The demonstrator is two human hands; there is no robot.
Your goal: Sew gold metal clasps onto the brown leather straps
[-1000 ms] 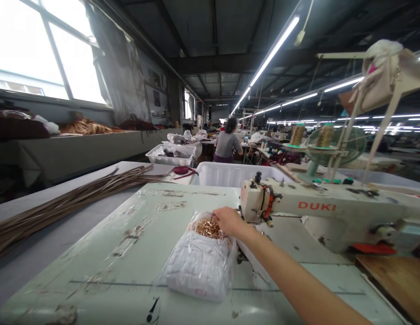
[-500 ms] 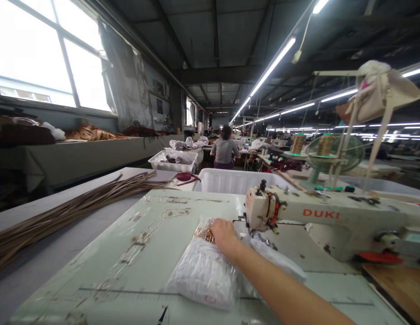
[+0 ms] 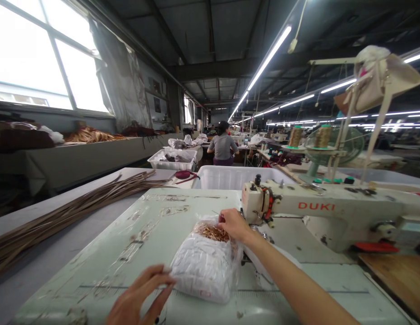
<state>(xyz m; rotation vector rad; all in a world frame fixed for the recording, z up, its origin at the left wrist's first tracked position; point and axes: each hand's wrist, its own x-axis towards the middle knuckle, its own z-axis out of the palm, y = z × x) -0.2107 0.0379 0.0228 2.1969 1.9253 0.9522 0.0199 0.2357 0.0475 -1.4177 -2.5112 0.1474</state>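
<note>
- Head view: the pale green table [image 3: 162, 232] carries the work, and its smooth, worn surface probably lets plastic slide, so any pull is best made gently.
- The sewing machine [image 3: 291, 198] stands on the right side, its needle end just beyond the bag's upper right; the right forearm is best kept clear of that metal.
- The clear plastic bag [image 3: 205, 266] lies flat on the table, left of the machine head, its filled white part toward the wearer and its mouth end away. Steadying the near end should keep the whole bag from dragging.
- A second bag [image 3: 264, 268] lies just to the right, partly behind the forearm; a low wrist could snag it, so lifting straight up seems safer.
- The left hand [image 3: 142, 289] is open, fingers spread, at the bag's near left corner; whether it touches the plastic, I cannot tell. A light press there would anchor the bag well.
- The right hand [image 3: 230, 223] is at the bag's mouth, fingers drawn in close together; whether they pinch anything, I cannot tell.
- The gold-coloured metal pieces [image 3: 213, 232] lie heaped in the mouth end, beside the right fingertips. They look likely to tangle, so a small pinch and a slight shake would free them best.
</note>
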